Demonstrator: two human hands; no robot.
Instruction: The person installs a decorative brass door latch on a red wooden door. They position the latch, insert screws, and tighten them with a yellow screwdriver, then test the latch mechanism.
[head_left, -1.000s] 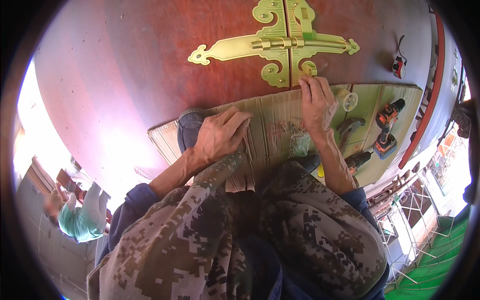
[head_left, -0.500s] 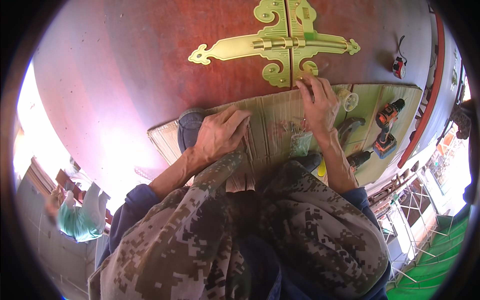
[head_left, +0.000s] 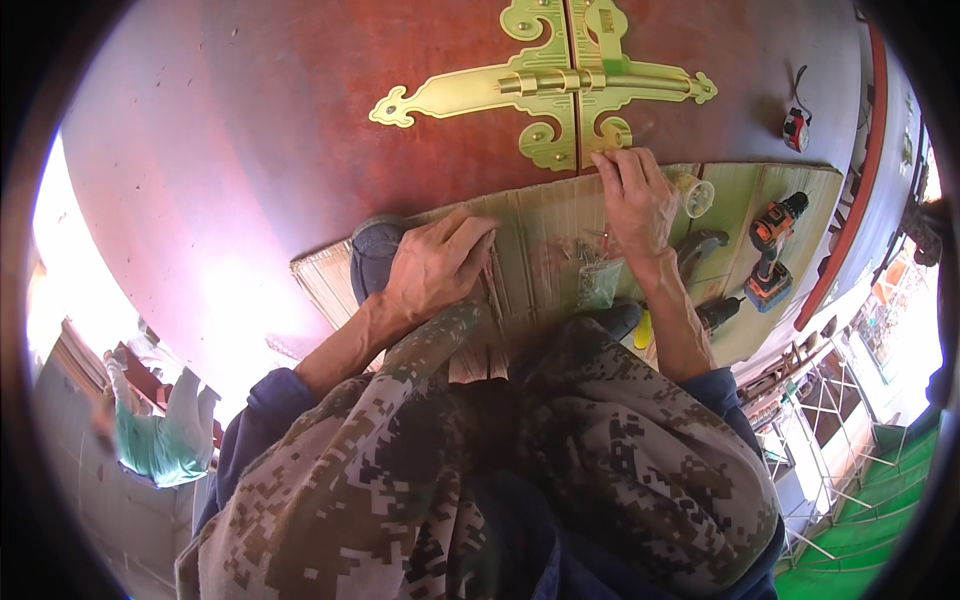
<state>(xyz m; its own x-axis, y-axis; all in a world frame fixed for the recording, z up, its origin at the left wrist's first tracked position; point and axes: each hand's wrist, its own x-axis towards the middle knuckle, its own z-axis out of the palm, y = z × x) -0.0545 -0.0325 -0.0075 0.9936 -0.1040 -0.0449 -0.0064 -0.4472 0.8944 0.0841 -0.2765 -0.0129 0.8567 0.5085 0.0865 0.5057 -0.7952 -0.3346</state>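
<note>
A gold latch (head_left: 545, 82) with scrolled ends spans the seam between two reddish-brown panels (head_left: 290, 110), straight ahead of the person. A small rectangular patch on its far plate is too small to make out. The right hand (head_left: 640, 200) reaches the latch's nearest right scroll, thumb and fingertips drawn close together at its edge; whether something is pinched there I cannot tell. The left hand (head_left: 435, 262) lies nearer the person than the latch and to its left, fingers loosely curled, just beside a dark shoe (head_left: 376, 255); its palm is hidden, so I cannot tell whether it holds anything.

On the near side of the latch lies a cardboard sheet (head_left: 525, 235), its faint reddish marks too blurred to read. To the latch's near right are a clear plastic bag (head_left: 600, 284), a clear cup (head_left: 699, 199) and an orange-and-black drill (head_left: 772, 235), whose battery (head_left: 768, 287) carries markings too small to read. Farther right of the latch, a red-and-black tape measure (head_left: 796, 132) rests on the panel, its label likewise illegible.
</note>
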